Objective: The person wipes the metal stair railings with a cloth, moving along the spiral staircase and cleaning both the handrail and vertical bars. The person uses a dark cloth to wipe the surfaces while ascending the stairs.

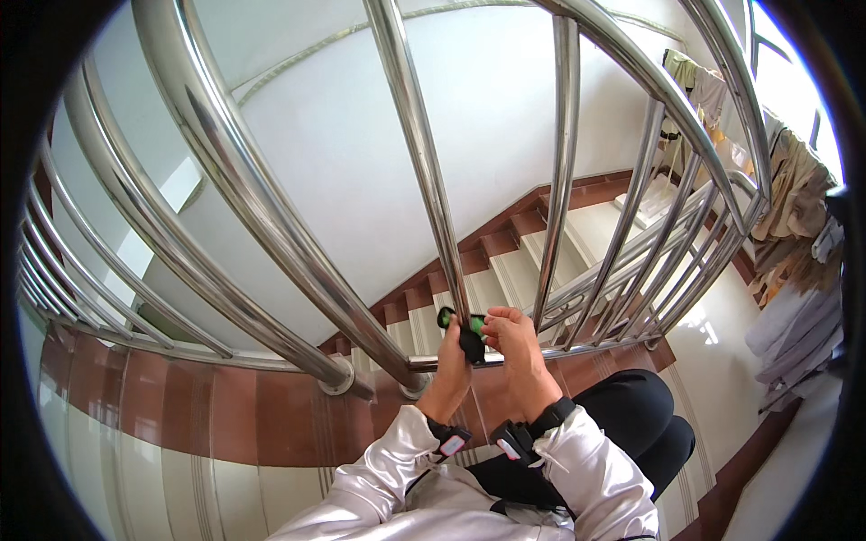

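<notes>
A small black item with green parts (473,345) is at a thin steel baluster (433,182), low down near the bottom rail. My left hand (452,368) grips it from the left, thumb up against the baluster. On the right side my right hand (512,338) has its thumb and fingertips bent at the green part. What exactly the item is, and whether it wraps the baluster, I cannot tell. Both wrists wear black straps with small devices.
Stainless steel railing (257,196) curves around me, with thick posts at the left. Stairs (507,270) go along a white wall beyond it. Clothes (798,196) hang at the right. My bent knees, in black trousers (629,406), are beside the railing on the tiled floor.
</notes>
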Tool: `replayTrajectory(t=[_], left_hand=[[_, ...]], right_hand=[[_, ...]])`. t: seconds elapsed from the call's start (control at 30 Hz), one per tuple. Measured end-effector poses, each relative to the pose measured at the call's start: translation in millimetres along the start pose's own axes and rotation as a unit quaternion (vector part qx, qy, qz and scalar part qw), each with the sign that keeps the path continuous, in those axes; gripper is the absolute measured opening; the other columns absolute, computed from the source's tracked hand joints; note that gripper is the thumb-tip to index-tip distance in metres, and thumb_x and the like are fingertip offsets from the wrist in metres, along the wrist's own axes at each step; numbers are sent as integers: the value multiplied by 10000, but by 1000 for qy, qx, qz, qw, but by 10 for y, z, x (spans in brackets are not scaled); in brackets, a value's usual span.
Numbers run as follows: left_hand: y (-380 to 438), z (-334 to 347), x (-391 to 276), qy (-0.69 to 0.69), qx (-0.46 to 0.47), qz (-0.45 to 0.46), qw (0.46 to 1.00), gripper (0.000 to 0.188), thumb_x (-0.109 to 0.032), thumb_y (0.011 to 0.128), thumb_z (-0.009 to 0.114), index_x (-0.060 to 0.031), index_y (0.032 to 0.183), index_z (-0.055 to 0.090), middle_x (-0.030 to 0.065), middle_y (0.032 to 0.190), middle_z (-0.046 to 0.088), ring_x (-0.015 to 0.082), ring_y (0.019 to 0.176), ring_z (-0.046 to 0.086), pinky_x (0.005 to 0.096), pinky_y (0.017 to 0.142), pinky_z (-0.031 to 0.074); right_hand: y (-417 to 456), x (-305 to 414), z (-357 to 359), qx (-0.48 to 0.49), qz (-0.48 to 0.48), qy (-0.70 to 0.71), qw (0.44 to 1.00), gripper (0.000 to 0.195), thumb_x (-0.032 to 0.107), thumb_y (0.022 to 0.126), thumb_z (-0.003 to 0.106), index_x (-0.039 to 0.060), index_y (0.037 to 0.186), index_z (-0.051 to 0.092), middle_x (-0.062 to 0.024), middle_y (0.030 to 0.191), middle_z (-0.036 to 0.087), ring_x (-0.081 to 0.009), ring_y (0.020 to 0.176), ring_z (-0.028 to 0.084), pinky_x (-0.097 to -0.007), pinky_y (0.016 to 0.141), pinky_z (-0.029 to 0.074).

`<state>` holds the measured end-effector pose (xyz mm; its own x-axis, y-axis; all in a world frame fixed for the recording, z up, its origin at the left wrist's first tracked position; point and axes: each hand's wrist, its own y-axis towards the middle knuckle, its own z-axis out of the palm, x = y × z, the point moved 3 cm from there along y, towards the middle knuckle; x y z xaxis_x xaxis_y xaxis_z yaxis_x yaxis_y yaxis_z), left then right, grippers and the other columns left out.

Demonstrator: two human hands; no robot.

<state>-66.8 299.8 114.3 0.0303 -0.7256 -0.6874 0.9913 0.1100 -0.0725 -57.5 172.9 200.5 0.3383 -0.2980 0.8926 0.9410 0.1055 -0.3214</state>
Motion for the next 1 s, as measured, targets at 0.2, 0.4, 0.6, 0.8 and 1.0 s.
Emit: replayTrajectory(t=[0.2, 0.4, 0.6, 0.8, 1.0], left_hand=[[-362, 1375, -1234, 147, 117, 211, 959, 511, -309, 1050, 556, -56, 1455, 376, 54, 1278, 521, 176, 1103, 507, 334, 987, 387], [-42, 1076, -963, 431, 14, 380, 818, 256, -233, 977, 699, -24, 1079, 594, 50, 854, 630, 164, 748, 591, 300, 675, 482], [30, 711, -655, 379, -12, 305, 874, 312, -308, 921, 774, -12, 867, 691, -8, 712, 649, 76, 672, 577, 281, 637, 493], [-11, 1728, -1558, 359, 21, 424, 831, 222, -195, 961, 722, 1, 875, 661, -12, 784, 643, 58, 707, 538, 240, 642, 459], [-23, 2155, -1928, 326, 62, 457, 825, 333, -251, 1009, 665, -33, 788, 543, -66, 672, 498, 35, 617, 406, 237, 544, 345]], right_hand=[[-32, 55, -7, 23, -28, 42, 998, 346, 81, 881, 578, -21, 1211, 574, -90, 1084, 649, -145, 834, 634, -274, 683, 500], [-20, -12, 26, 27, -37, 17, 999, 307, 70, 887, 555, -33, 1173, 594, -82, 1030, 661, -154, 834, 641, -279, 717, 502], [-34, -57, 10, 30, -23, 50, 998, 257, 8, 845, 577, -44, 1094, 615, -90, 792, 657, -157, 677, 631, -268, 612, 515], [-106, -6, -26, -15, -21, 23, 999, 408, 51, 917, 538, -9, 1318, 490, -124, 1140, 625, -186, 896, 654, -298, 721, 514], [-130, 146, -17, -19, -81, -10, 996, 358, 51, 913, 538, -19, 1264, 533, -141, 1131, 631, -189, 921, 659, -290, 730, 519]])
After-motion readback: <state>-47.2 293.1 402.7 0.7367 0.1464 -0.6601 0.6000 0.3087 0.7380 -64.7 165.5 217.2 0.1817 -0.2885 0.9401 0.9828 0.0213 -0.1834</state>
